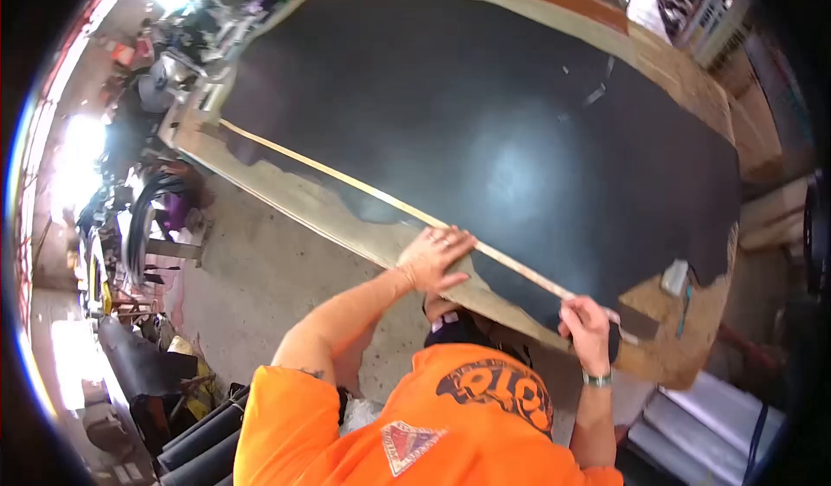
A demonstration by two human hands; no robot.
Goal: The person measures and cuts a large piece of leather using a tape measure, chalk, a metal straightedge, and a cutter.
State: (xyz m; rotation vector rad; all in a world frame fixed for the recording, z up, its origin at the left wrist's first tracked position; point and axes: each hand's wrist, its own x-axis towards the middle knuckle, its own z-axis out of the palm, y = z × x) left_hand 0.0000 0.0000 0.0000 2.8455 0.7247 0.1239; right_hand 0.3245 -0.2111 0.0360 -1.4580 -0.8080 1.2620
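Observation:
A large black leather hide (389,79) with an uneven edge is spread over the table. Across its near side runs a long, thin yellowish straightedge (346,180), slanting from far left to near right. My left hand (435,258) lies on the straightedge near its middle, fingers extended and thumb apart. Toward the near right end, my right hand (587,323) is closed, its curled fingers right at the straightedge. A small dark shape shows beside that hand, and I cannot tell what the fingers hold.
The wooden table (636,360) shows around the hide. At its right corner lie a pale block (675,276) and a thin teal tool (684,311). Silvery rolls (701,425) are at lower right, black rolls (203,443) at lower left. Clutter lines the left wall.

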